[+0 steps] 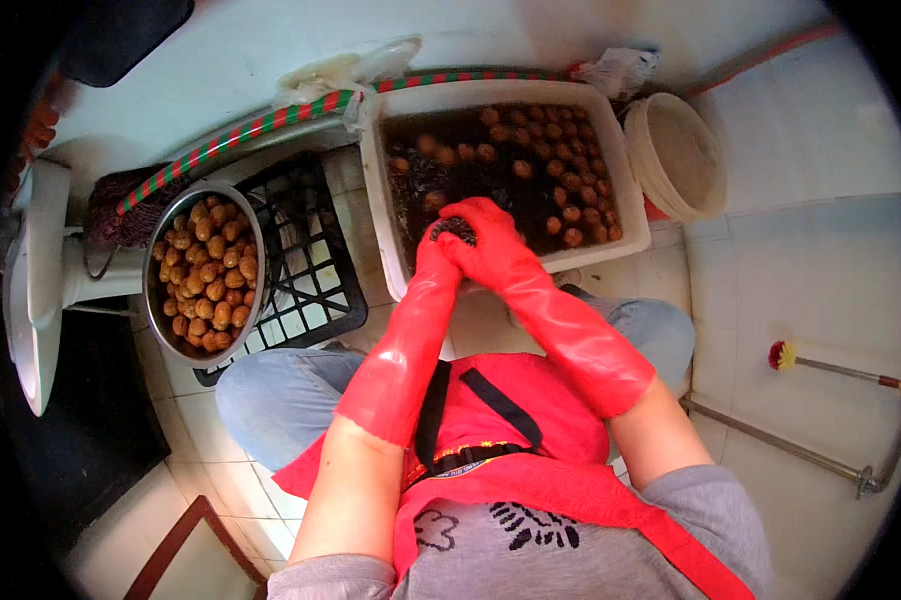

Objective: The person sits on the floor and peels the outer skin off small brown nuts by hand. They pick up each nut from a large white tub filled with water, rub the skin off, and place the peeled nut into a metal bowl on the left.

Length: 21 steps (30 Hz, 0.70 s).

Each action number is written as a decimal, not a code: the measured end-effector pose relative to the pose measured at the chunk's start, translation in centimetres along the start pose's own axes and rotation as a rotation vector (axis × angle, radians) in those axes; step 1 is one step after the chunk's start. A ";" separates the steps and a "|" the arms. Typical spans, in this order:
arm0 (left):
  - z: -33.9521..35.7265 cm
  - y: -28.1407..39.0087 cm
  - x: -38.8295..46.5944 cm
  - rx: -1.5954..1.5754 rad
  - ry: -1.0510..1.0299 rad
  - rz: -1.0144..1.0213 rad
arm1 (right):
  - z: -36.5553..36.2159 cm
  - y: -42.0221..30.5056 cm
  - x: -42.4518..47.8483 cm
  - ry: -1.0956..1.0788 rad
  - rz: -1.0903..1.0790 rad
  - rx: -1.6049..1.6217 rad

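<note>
Both my hands wear long red rubber gloves and meet over the near edge of a white plastic tub [600,255]. My left hand [437,259] and my right hand [489,238] are closed together around a dark, rough scrubbing pad [456,228]. Whether a walnut sits inside the pad is hidden by the fingers. Dark brown water [495,187] fills much of the tub, and many walnuts [570,181] float in it, mostly toward the right side. To the left, a metal bowl [167,339] holds a heap of wet, light-brown walnuts [214,274].
Beneath and beside the bowl lies a black plastic grid crate [312,289]. A whitish bucket [679,157] stands against the tub's right end. A red-and-green striped pole [255,129] runs along the wall behind. At far right are a metal pipe [780,439] and a long-handled brush [833,366].
</note>
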<state>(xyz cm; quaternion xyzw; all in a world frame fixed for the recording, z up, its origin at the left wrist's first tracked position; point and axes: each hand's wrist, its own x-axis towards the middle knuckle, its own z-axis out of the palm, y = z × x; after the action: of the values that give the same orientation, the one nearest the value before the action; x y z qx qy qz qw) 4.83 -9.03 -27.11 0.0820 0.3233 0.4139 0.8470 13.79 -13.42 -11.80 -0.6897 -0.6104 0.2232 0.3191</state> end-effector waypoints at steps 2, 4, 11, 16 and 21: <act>0.9 -0.1 -0.7 0.316 -0.049 0.188 | 0.9 2.0 1.2 0.046 0.064 0.035; 4.7 1.3 -3.2 0.575 -0.027 0.125 | 0.2 4.1 3.2 0.161 0.103 0.015; 6.4 3.6 -4.6 0.519 -0.021 0.057 | -0.9 6.1 4.6 0.220 0.187 -0.170; 6.5 3.9 -4.8 0.539 0.128 0.140 | -0.7 7.1 3.7 -0.052 0.477 -0.335; 4.8 2.8 -3.6 0.762 0.225 0.266 | -1.8 4.4 2.5 0.164 0.296 0.237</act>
<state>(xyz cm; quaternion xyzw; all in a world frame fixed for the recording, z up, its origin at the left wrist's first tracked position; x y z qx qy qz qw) 4.34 -9.30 -20.50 0.3848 0.5303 0.3767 0.6548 18.50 -11.45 -13.52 -0.7455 -0.4437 0.2812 0.4103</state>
